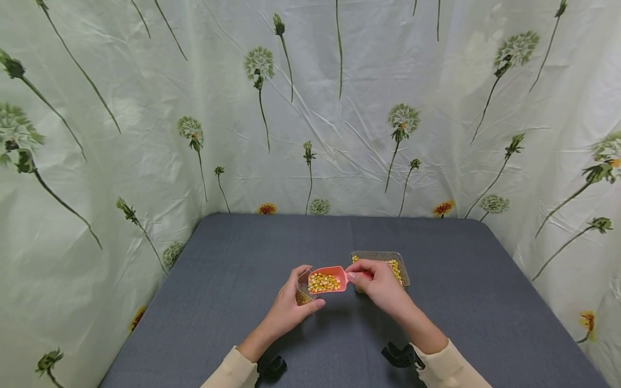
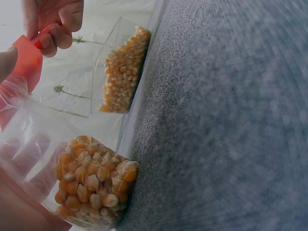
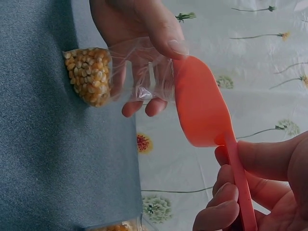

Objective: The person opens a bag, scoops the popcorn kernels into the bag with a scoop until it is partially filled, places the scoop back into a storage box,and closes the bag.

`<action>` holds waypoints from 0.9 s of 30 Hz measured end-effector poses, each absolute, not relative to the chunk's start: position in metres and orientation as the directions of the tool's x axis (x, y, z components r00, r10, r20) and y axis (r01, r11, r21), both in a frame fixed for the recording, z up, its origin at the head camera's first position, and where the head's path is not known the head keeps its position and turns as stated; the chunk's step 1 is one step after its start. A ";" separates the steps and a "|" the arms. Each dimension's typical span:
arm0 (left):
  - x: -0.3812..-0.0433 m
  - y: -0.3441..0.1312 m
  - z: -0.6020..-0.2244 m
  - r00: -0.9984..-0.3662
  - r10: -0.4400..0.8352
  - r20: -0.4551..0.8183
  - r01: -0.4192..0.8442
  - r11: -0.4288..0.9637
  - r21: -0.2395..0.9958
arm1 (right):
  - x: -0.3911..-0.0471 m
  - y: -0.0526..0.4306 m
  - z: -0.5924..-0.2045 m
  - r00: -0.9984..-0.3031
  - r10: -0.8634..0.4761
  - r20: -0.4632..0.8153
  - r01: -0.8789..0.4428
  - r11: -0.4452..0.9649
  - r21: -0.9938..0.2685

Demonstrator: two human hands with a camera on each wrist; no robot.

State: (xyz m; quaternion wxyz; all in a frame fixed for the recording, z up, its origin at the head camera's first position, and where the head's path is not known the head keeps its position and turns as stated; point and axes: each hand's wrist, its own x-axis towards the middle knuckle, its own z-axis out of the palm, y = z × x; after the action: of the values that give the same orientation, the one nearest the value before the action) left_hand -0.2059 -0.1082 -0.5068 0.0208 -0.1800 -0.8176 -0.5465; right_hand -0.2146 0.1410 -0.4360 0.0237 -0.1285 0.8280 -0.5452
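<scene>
My left hand (image 1: 290, 302) holds a clear plastic bag (image 3: 139, 67) round its upper part, with the mouth spread. Corn kernels (image 2: 91, 183) fill the bottom of the bag, which hangs close over the table. By its handle my right hand (image 1: 380, 283) grips a coral-pink scoop (image 3: 202, 103). More kernels (image 1: 324, 282) lie in the scoop, whose front lip sits at the bag's mouth. Behind the right hand stands a clear rectangular container (image 1: 378, 255) with kernels (image 2: 122, 72) in it, partly hidden by that hand in the head view.
A dark grey cloth covers the table (image 1: 271, 242). Behind it and along both sides hangs a pale curtain (image 1: 339, 134) printed with dandelions. Black straps (image 1: 400, 355) sit at the wrists, by the cream sleeves (image 1: 451, 366).
</scene>
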 end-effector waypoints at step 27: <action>-0.207 -0.110 -0.511 -0.923 0.282 0.262 0.348 0.317 0.883 | -0.198 0.122 -0.434 -0.904 -0.161 0.395 -0.408 0.595 -0.693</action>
State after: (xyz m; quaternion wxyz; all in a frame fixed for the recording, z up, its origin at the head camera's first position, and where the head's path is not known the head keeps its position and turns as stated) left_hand -0.2068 -0.1098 -0.5109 0.0298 -0.1941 -0.8108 -0.5513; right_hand -0.1983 0.1216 -0.4344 -0.1471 -0.1617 0.8807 -0.4202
